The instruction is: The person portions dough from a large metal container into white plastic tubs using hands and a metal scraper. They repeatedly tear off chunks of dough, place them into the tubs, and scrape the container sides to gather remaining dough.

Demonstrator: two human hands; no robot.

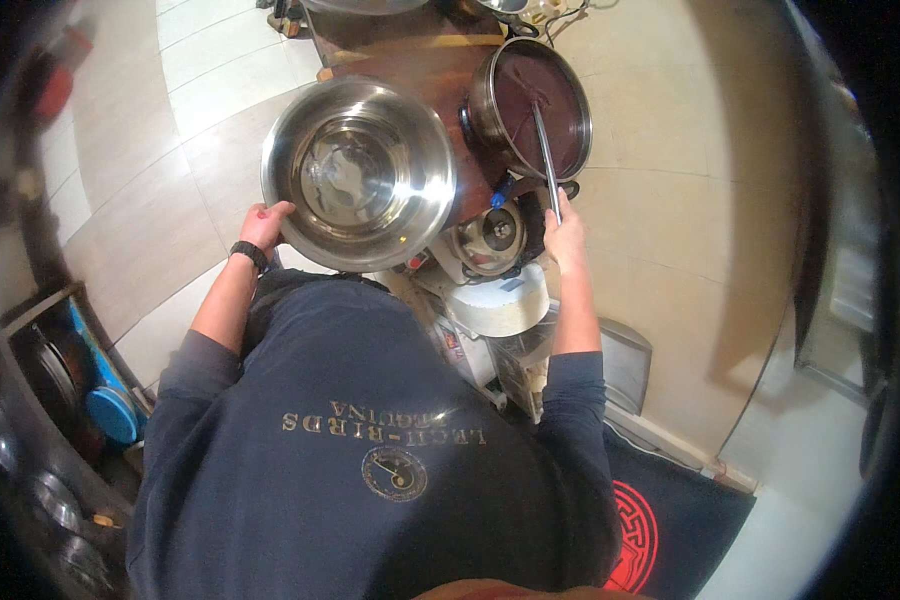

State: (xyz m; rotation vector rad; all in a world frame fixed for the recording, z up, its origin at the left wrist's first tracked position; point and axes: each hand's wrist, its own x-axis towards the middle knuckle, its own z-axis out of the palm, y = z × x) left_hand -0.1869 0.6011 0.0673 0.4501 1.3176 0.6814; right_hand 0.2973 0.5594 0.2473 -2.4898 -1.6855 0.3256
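At the left rim of a wide stainless steel bowl [288, 165], my left hand [262, 226] is closed, thumb along the edge. The bowl is tipped so its shiny inside faces up; light glints on its bottom. To its right stands a steel pot [484, 108] with dark handles, holding a smooth reddish-brown liquid [562, 105]. My right hand [566, 237] is wrapped round the lower end of a long metal-handled utensil [547, 155]. Its far end dips into the liquid, where its head is hidden, so its kind does not show.
Bowl and pot are over a brown wooden surface [425, 82]. Nearer me are a round glass-lidded appliance [492, 243] and a white rounded object [510, 305]. A blue round lid [113, 414] lies on the left shelf. A dark mat with a red pattern [685, 520] covers floor at lower right.
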